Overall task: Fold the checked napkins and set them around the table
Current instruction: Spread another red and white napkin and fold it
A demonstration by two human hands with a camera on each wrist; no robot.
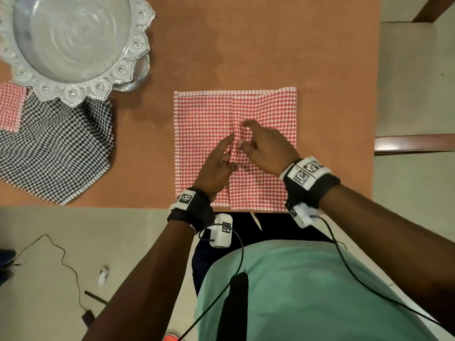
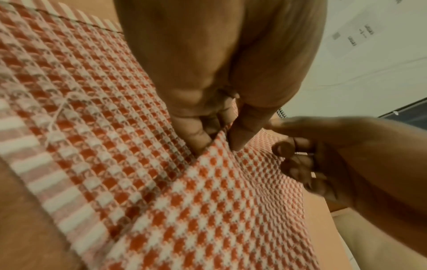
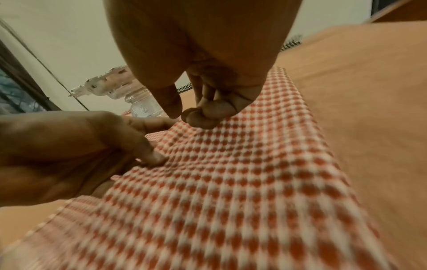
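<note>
Fingers (image 2: 198, 135) of the left hand (image 1: 216, 168) pinch the red checked napkin (image 1: 206, 114) at its raised fold; right hand (image 1: 266, 148) fingers (image 3: 203, 115), curled, hover just beside.

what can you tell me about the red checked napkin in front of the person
The red checked napkin is a waffle-textured cloth in red and white check with striped borders. It lies flat on the brown table near its front edge, its right part folded over to a seam down the middle. The left hand pinches that seam edge; the right hand rests fingertips on the folded flap.
</note>
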